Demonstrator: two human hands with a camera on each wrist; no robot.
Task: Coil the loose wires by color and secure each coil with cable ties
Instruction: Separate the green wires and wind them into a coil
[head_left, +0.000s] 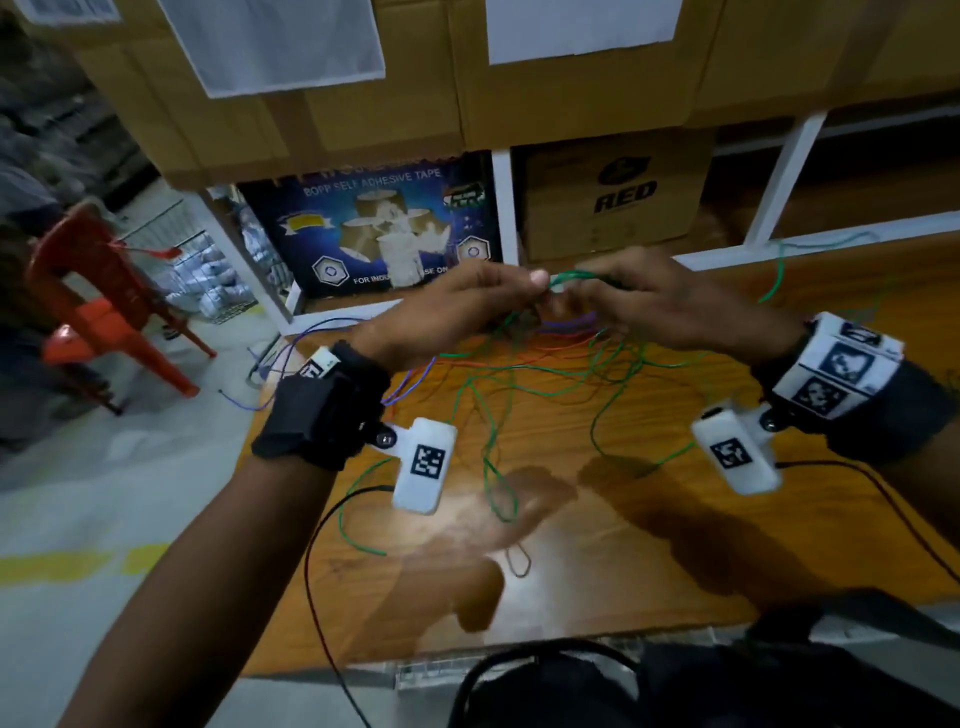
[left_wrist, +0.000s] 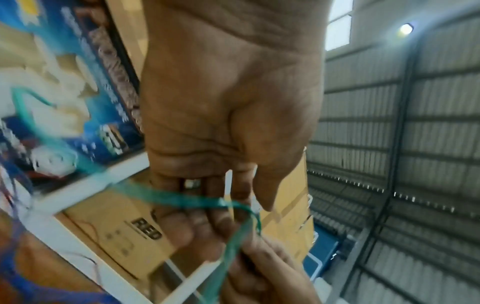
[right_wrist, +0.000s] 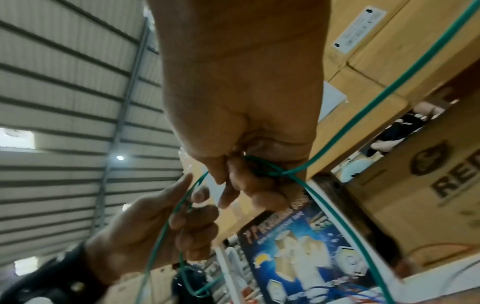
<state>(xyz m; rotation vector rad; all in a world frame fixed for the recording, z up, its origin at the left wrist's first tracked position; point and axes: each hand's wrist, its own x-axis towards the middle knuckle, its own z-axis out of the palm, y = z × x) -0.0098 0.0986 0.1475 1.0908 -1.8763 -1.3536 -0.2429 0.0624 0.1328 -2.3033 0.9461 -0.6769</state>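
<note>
Warehouse: stacked cartons (head_left: 571, 98), white racking (head_left: 504, 208), corrugated metal roof (left_wrist: 415, 123).

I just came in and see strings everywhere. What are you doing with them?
A person is sorting thin loose wires on a wooden table. Both hands are raised above it, and the left hand and right hand each grip the thin green wire, looping it between them. Red wires and purple wires lie tangled on the table. No finished coil is visible.
</note>
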